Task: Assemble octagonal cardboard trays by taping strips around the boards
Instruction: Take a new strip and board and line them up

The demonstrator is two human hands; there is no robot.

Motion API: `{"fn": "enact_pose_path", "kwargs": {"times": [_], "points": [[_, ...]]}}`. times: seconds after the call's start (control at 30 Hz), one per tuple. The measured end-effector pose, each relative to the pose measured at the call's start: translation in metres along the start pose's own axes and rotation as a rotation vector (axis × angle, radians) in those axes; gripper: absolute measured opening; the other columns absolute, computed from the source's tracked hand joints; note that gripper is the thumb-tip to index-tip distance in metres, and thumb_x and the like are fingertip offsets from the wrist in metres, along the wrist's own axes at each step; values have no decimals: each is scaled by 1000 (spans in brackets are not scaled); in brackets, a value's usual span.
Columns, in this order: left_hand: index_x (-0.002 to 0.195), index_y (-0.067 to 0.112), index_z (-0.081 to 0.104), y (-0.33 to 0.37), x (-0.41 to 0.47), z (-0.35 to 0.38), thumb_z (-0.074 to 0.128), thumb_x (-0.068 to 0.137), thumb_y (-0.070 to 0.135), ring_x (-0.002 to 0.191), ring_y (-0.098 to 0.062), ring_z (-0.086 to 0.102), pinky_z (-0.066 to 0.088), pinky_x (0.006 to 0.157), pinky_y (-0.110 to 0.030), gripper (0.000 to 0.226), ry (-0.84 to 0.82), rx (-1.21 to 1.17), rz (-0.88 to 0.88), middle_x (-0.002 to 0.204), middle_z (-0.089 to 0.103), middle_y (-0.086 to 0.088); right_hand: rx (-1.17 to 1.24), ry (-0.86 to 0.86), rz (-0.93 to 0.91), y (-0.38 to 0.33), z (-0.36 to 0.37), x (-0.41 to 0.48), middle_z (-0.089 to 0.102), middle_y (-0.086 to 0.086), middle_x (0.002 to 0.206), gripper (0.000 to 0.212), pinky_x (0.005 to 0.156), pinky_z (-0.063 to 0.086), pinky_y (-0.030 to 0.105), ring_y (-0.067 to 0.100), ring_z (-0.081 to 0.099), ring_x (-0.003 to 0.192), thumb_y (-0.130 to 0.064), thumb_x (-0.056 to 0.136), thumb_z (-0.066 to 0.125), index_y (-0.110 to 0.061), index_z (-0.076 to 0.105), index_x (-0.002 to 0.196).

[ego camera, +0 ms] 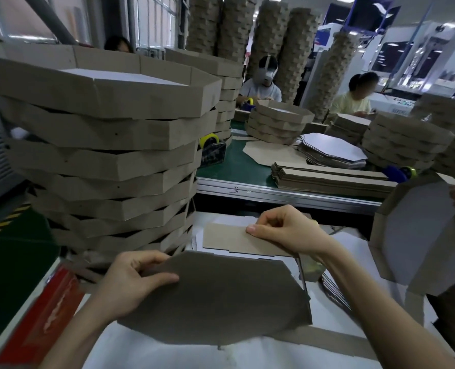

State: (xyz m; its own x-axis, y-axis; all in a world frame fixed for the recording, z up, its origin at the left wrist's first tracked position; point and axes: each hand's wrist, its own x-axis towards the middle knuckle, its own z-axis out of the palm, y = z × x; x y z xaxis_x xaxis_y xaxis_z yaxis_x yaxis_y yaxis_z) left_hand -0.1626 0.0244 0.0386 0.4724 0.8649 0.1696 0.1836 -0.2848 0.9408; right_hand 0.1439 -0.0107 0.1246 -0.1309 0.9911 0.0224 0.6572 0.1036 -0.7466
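Observation:
A brown octagonal cardboard board (221, 296) stands tilted up in front of me over the white worktop. My left hand (133, 283) grips its upper left edge, thumb on the near face. Just behind the board's top edge lies a brown cardboard strip (226, 239), and my right hand (287, 230) pinches its right part between thumb and fingers. The strip's lower edge runs along the board's top edge; whether they touch I cannot tell.
A tall stack of finished octagonal trays (101, 145) rises close on my left. On the green table (234, 169) beyond lie piles of strips (332, 177), flat boards (332, 150), tape dispensers (211, 150) and more tray stacks. Another person's hand holds a tray (420, 235) at right. Two people sit opposite.

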Motion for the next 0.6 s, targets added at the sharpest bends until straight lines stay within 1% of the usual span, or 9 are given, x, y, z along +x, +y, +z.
{"fn": "enact_pose_path", "kwargs": {"times": [0.07, 0.17, 0.27, 0.37, 0.43, 0.53, 0.6], "points": [[82, 35, 78, 0, -1, 1, 77, 68, 29, 78, -11, 72, 56, 66, -19, 15, -5, -2, 3, 84, 76, 4, -19, -14, 3, -1, 6, 2, 58, -10, 56, 29, 50, 34, 15, 3, 46, 50, -47, 87, 68, -25, 69, 68], [82, 34, 78, 0, -1, 1, 77, 68, 29, 78, -12, 72, 56, 66, -21, 15, -5, 1, 9, 84, 76, 4, -35, -24, 6, -4, 11, 4, 59, -6, 60, 30, 53, 36, 20, 7, 47, 53, -44, 89, 68, -19, 70, 72], [83, 34, 78, -2, -3, 1, 77, 69, 27, 78, -12, 72, 57, 66, -22, 15, 6, -14, -10, 84, 76, 3, -20, -19, -7, -8, 16, 3, 58, -7, 60, 29, 54, 36, 21, 7, 46, 54, -39, 91, 68, -18, 68, 70], [85, 35, 78, -4, -4, 4, 77, 70, 27, 80, -14, 73, 57, 64, -22, 17, 8, -38, -22, 86, 76, 4, -27, -9, -32, -12, 20, 4, 59, 2, 64, 31, 57, 36, 27, 13, 47, 59, -37, 91, 68, -12, 69, 73], [85, 33, 78, -5, -5, 8, 77, 68, 26, 79, -16, 73, 58, 63, -23, 17, 8, -74, -30, 86, 76, 1, -33, 4, -43, -12, 21, 4, 57, 2, 63, 31, 55, 35, 25, 12, 45, 57, -36, 91, 69, -11, 68, 73], [85, 32, 77, -6, -5, 14, 77, 74, 20, 80, -17, 73, 58, 65, -25, 17, -24, -72, -34, 86, 76, 0, -32, 9, -43, -10, 22, 2, 53, -2, 59, 29, 52, 32, 21, 9, 40, 54, -33, 92, 69, -15, 65, 69], [91, 39, 71, -6, -2, 16, 75, 81, 17, 85, -11, 71, 57, 70, -26, 24, -58, 12, -4, 93, 74, 7, -37, 19, -39, -8, 23, 1, 52, -1, 60, 29, 54, 32, 23, 10, 40, 55, -32, 93, 67, -12, 66, 72]]}}
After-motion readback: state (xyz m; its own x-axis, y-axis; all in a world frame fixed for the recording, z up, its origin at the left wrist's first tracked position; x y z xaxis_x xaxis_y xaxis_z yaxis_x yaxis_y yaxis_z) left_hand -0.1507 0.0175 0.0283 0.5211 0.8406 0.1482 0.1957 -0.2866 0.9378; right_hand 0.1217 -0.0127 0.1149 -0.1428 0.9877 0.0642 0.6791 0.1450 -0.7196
